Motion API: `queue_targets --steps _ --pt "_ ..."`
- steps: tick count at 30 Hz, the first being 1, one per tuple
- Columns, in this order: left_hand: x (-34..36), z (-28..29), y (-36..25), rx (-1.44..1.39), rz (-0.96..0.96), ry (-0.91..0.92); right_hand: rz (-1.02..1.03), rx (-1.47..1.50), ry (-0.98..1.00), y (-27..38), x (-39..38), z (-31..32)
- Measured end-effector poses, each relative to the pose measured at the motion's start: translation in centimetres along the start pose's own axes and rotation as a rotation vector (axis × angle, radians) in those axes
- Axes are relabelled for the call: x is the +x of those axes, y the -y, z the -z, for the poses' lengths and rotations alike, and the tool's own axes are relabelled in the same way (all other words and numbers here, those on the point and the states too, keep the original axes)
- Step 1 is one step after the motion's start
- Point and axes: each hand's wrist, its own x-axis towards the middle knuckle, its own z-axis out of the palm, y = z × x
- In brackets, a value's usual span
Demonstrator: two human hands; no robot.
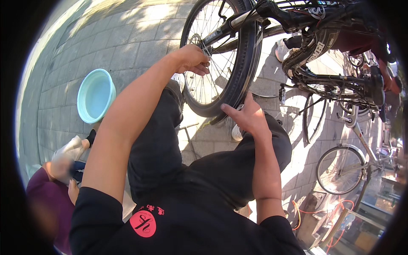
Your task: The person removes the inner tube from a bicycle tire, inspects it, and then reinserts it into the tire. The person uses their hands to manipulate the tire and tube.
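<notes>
Ahead of me a bicycle's front wheel (212, 91) stands between the dark fork (233, 26) legs, with a black tyre (244, 55) and thin spokes. My left hand (193, 58) is at the hub, beside the brake disc (195, 39). Its fingers are curled together near the fork end, and what they pinch, if anything, is too small to make out. At the tyre's near lower edge is my right hand (250, 114). The thumb lies on one side of the tyre and the fingers on the other, partly hidden.
A light blue basin (96, 95) stands on the paving to the left. Near it, a person in a purple top (46, 208) sits low. A silver bicycle (357, 127), a loose tyre (312, 119) and an orange cord (335, 208) are at the right. Another person is behind the bicycle.
</notes>
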Motion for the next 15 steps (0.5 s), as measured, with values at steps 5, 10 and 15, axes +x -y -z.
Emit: queue_targets --steps 5,10,15 --pt "0.4 -0.1 0.3 0.023 -0.007 -0.006 -0.099 -0.067 -0.037 0.1 0.7 -0.9" --pt "0.2 -0.1 0.3 0.001 -0.018 -0.005 -0.081 -0.018 -0.011 0.6 0.6 -0.8" --pt "0.3 0.1 0.3 -0.011 -0.021 0.007 -0.108 -0.029 -0.030 1.2 0.3 -0.6"
